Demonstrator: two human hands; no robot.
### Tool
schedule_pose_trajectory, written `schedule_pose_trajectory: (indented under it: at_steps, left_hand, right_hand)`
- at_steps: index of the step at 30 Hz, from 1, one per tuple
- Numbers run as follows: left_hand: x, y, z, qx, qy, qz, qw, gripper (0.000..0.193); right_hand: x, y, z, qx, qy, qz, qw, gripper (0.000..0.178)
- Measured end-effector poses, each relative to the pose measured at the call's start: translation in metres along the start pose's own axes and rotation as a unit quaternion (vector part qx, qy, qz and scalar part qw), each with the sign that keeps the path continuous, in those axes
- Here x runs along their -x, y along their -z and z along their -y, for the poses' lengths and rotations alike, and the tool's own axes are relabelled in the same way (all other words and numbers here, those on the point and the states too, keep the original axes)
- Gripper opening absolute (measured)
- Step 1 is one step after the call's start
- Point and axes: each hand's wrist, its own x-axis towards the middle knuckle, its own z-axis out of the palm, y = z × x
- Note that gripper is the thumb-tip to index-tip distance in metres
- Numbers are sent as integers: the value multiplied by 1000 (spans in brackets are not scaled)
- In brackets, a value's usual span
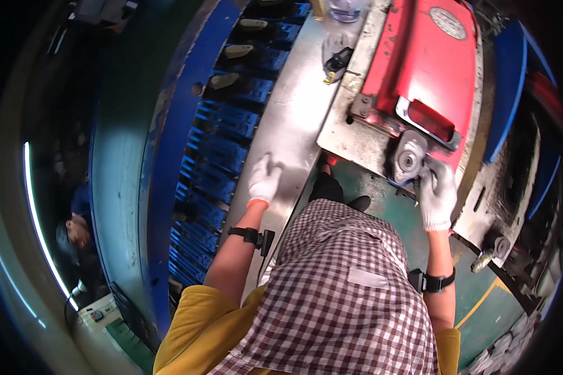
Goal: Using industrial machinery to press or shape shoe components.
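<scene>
My left hand (265, 180), in a white glove with an orange cuff, rests on a smooth metal surface (303, 100), its fingers stretched out and nothing held. On the right, my gloved right hand (438, 192) is closed, fingers bent against the right edge of a grey metal piece (409, 157) with a round hub. That piece sits at the near end of a red machine cover (433, 59), just below a rimmed opening (429, 120). Whether it is fixed to the machine I cannot tell.
Left of the metal surface runs a blue frame (169, 134) with blue slotted parts (222, 147). A black-and-yellow tool (338, 64) lies farther off, near a clear container (346, 9). Another worktable (481, 215) stands at right. A person (75, 231) is at far left.
</scene>
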Motion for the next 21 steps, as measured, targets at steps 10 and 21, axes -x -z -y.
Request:
schedule_pose_trajectory:
  at_steps: [10,21]
  left_hand:
    - [28,99,195,86,595,-301,740,93]
    - [19,133,384,498,398,-154,755,72]
  right_hand:
    - [28,-4,-2,28,-166,154,974,41]
    - [31,-2,-47,-89,-281,199,935,24]
